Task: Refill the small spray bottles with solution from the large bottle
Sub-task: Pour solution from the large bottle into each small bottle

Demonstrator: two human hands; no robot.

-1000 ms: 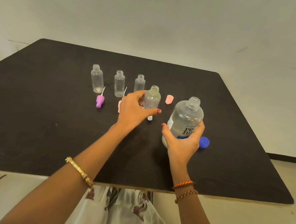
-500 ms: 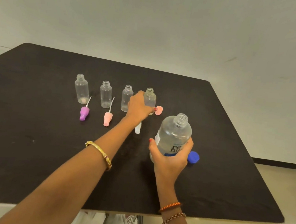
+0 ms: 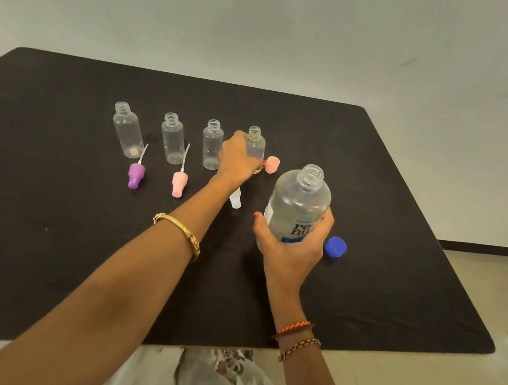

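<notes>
From my end, left to right on the black table (image 3: 54, 234): four small clear bottles in a row, all uncapped and upright. Bottle one (image 3: 128, 130), bottle two (image 3: 173, 140) and bottle three (image 3: 211, 145) stand free, and I can see no liquid level in them. A purple sprayer (image 3: 136, 174) lies in front of bottle one, a pink sprayer (image 3: 179, 183) in front of bottle two, a white sprayer (image 3: 235, 201) partly under my forearm.

My left hand (image 3: 238, 159) has its grip curled round bottle four (image 3: 255, 144), which sits at the row's right end; a pink cap (image 3: 272, 164) lies just beside it. My right hand (image 3: 295, 247) is wrapped round the big bottle (image 3: 298, 203), open-necked, upright, near the table's middle. Whether its base is resting or lifted I cannot tell. It looks clear with droplets inside and a printed label. Its blue cap (image 3: 334, 247) lies just right of it.

I judge the step is setting up a pour into bottle four. Next: tip the big bottle's neck over that narrow mouth, slowly, while the left hand steadies it.
</notes>
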